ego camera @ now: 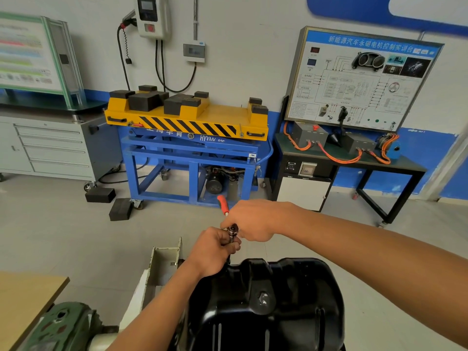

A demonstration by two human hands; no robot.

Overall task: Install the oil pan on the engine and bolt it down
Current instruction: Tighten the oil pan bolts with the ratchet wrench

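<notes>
— While both hands are up on the ratchet (229, 221), where does the oil pan (278, 300) sit?

— Low in the head view, sump upward and directly under the arms. The engine below it is hidden. The tool comes down at its far left edge.

— How will that pan handle?

— I judge it to be pressed steel, stiff and fairly light for its bulk. The glossy black paint looks slippery, so take it by the rim or two opposite walls, not the rounded crown. The drain plug (263, 298) on top gives no hold.

— And the grip on each side?

— The left hand (215, 252) has a narrow grip, fingers curled round the ratchet's socket end. The right hand (250, 221) is wrapped round the handle, and the red end pokes out past it.

— Anything inside the pan?

— Inverted, so its hollow faces down and I can't see in.

— Other containers?

— The grey tool cabinet (53, 148) on the left has every drawer closed, so its contents are unseen. Black rubber blocks (144, 100) rest on the yellow lift table (222, 115).
</notes>
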